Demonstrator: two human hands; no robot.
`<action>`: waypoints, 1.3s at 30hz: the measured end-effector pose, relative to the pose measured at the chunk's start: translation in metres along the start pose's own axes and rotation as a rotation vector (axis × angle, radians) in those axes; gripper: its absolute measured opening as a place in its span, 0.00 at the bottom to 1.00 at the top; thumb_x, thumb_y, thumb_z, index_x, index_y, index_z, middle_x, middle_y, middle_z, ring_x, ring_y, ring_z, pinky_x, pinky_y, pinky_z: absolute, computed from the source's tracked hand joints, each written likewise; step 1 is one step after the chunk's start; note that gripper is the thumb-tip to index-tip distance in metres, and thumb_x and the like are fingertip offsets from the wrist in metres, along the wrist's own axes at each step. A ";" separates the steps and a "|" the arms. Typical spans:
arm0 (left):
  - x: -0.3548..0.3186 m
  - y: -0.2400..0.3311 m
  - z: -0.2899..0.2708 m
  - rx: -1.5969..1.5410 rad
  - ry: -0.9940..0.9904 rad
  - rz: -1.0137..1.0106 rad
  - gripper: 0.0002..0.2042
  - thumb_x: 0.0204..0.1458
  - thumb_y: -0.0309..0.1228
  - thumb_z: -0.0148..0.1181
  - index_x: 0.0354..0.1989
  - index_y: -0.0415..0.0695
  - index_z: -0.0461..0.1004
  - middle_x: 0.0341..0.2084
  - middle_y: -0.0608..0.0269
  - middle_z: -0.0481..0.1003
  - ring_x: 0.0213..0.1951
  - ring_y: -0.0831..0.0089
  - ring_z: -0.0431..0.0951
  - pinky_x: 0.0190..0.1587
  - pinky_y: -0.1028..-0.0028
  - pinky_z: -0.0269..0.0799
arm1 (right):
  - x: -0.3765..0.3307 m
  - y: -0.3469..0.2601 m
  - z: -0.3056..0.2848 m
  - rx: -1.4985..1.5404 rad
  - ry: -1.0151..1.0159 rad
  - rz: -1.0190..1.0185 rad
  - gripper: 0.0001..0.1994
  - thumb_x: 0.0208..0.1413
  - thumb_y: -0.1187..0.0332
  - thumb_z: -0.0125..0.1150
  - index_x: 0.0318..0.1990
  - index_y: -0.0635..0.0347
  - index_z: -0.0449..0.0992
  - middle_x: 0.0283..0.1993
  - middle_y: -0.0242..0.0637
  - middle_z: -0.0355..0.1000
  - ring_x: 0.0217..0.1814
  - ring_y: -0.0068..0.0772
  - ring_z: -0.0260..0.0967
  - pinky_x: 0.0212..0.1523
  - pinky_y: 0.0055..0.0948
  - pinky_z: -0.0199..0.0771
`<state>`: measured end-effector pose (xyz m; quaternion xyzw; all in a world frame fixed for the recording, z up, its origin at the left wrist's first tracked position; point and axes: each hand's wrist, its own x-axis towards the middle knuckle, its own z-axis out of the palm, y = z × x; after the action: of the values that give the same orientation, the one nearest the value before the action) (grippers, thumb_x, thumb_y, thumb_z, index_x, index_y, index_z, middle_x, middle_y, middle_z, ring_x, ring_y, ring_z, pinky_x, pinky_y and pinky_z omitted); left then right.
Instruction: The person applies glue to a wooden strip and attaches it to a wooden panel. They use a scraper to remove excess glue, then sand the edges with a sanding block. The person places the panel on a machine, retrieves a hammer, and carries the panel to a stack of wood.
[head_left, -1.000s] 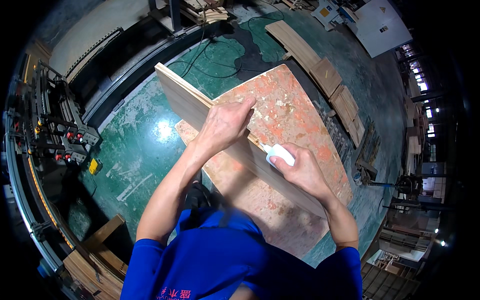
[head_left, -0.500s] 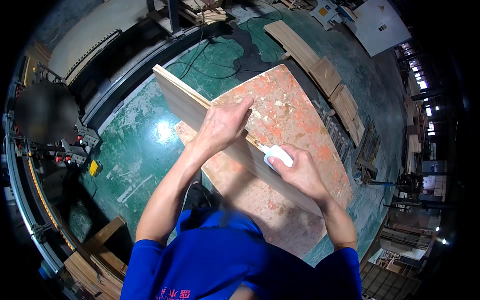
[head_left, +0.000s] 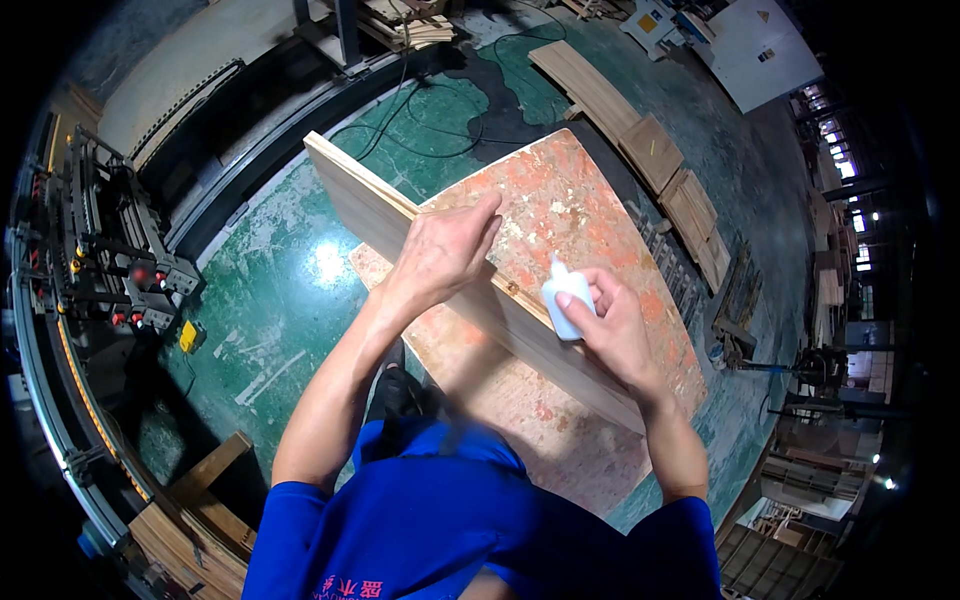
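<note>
**Board on edge, bottle at its top edge**

Left hand [head_left: 445, 255] lies over the top edge of a long wooden board [head_left: 380, 215], fingers curled down the far face, thumb side toward the person. It's a steadying clamp, not a full fist; hand closed on the board. The board stands on its long edge across a worn, orange-stained table [head_left: 590, 200], running from far-left of the left hand down to the right hand's wrist.

Right hand [head_left: 615, 335] is wrapped round a small white squeeze bottle [head_left: 565, 300], nozzle up and tilted toward the board edge, just left of the fingers. Bottle is touching or just above the edge; can't tell which.

Handling, as a judgement:
- Board: stiff, prob. fairly light for its length, but tippy on edge w/ a narrow foot. Best hold is where the left hand is, near mid-length over the top, pinching both faces. Bare wood grips ok; corners could dent if it falls.
- Bottle: light, soft-walled, gives under a squeeze. Hold round the body, as now; too hard a grip would push contents out.

Around: green painted floor [head_left: 290, 290] below-left of the left hand, w/ a machine [head_left: 120, 270] beyond; stacked wood panels [head_left: 690, 210] past the right hand, beyond the table.
</note>
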<state>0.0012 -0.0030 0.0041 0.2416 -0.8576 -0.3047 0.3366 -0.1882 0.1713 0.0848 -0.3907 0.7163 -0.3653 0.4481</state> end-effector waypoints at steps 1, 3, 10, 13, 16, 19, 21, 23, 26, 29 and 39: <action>0.001 0.000 -0.001 -0.014 -0.003 -0.012 0.10 0.64 0.29 0.57 0.49 0.37 0.70 0.28 0.47 0.76 0.32 0.47 0.80 0.34 0.55 0.75 | 0.005 -0.002 -0.002 0.043 0.026 -0.065 0.12 0.66 0.68 0.66 0.51 0.66 0.76 0.41 0.38 0.80 0.41 0.20 0.76 0.44 0.25 0.77; 0.001 0.001 -0.001 -0.041 0.010 -0.017 0.13 0.64 0.33 0.58 0.51 0.37 0.70 0.32 0.46 0.78 0.34 0.47 0.81 0.36 0.56 0.77 | 0.020 -0.007 -0.003 0.128 0.078 -0.199 0.11 0.66 0.71 0.65 0.51 0.66 0.76 0.44 0.38 0.80 0.44 0.20 0.76 0.46 0.26 0.78; 0.006 0.008 -0.006 -0.041 -0.025 -0.003 0.26 0.57 0.42 0.67 0.59 0.39 0.74 0.40 0.44 0.81 0.39 0.49 0.84 0.43 0.57 0.79 | 0.079 -0.035 0.013 -0.155 0.004 -0.556 0.12 0.58 0.73 0.74 0.48 0.63 0.83 0.44 0.33 0.78 0.46 0.23 0.74 0.50 0.27 0.76; 0.003 0.009 -0.008 -0.140 -0.068 -0.134 0.17 0.56 0.36 0.68 0.53 0.46 0.80 0.37 0.50 0.83 0.40 0.50 0.84 0.44 0.58 0.80 | 0.091 -0.043 0.021 -0.087 -0.134 -0.509 0.14 0.58 0.71 0.75 0.50 0.62 0.84 0.44 0.32 0.78 0.46 0.20 0.73 0.50 0.26 0.76; 0.001 0.011 -0.005 -0.185 -0.023 -0.201 0.11 0.59 0.32 0.67 0.48 0.48 0.84 0.31 0.52 0.84 0.33 0.56 0.86 0.36 0.62 0.80 | 0.107 -0.033 0.017 0.034 -0.196 -0.541 0.13 0.61 0.69 0.73 0.51 0.62 0.84 0.42 0.29 0.78 0.45 0.17 0.73 0.51 0.24 0.77; -0.005 0.007 -0.006 -0.109 -0.009 -0.290 0.10 0.60 0.33 0.67 0.46 0.43 0.84 0.24 0.51 0.81 0.27 0.59 0.85 0.30 0.63 0.78 | 0.119 -0.024 0.002 0.098 -0.237 -0.380 0.12 0.63 0.67 0.71 0.51 0.61 0.84 0.39 0.28 0.78 0.46 0.16 0.74 0.50 0.22 0.77; -0.009 0.007 0.000 -0.067 0.057 -0.338 0.09 0.59 0.33 0.68 0.42 0.40 0.83 0.22 0.50 0.80 0.25 0.59 0.84 0.29 0.63 0.77 | 0.145 0.030 -0.002 -0.110 -0.131 -0.375 0.11 0.63 0.68 0.68 0.51 0.60 0.84 0.39 0.36 0.80 0.45 0.28 0.78 0.50 0.30 0.78; -0.010 0.007 0.007 0.062 0.046 -0.343 0.08 0.59 0.32 0.69 0.38 0.39 0.81 0.20 0.50 0.77 0.22 0.56 0.81 0.27 0.62 0.75 | 0.173 0.115 -0.007 -0.346 -0.045 -0.371 0.11 0.62 0.70 0.66 0.50 0.59 0.85 0.41 0.40 0.79 0.47 0.38 0.78 0.52 0.36 0.79; -0.005 0.018 0.014 0.159 0.154 -0.232 0.08 0.57 0.28 0.71 0.39 0.38 0.79 0.26 0.48 0.78 0.25 0.52 0.80 0.29 0.62 0.75 | 0.189 0.212 -0.008 -0.697 -0.159 -0.389 0.13 0.59 0.70 0.65 0.51 0.57 0.85 0.48 0.45 0.76 0.56 0.48 0.73 0.58 0.43 0.75; -0.006 0.011 0.020 0.213 0.179 -0.153 0.08 0.54 0.25 0.72 0.40 0.39 0.80 0.29 0.49 0.80 0.27 0.53 0.82 0.30 0.63 0.77 | 0.201 0.278 0.002 -0.859 -0.192 -0.477 0.11 0.59 0.69 0.65 0.47 0.57 0.86 0.54 0.43 0.72 0.63 0.47 0.66 0.62 0.42 0.72; 0.004 0.007 0.027 0.265 0.163 -0.132 0.09 0.54 0.24 0.71 0.41 0.40 0.79 0.27 0.54 0.79 0.25 0.56 0.81 0.28 0.64 0.75 | 0.245 0.331 0.077 -1.346 -0.326 -0.309 0.08 0.44 0.70 0.71 0.33 0.64 0.86 0.46 0.54 0.79 0.46 0.51 0.82 0.44 0.40 0.85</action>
<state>-0.0224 0.0089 -0.0049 0.3638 -0.8423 -0.1898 0.3495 -0.2650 0.0821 -0.3170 -0.7297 0.6466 0.1603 0.1541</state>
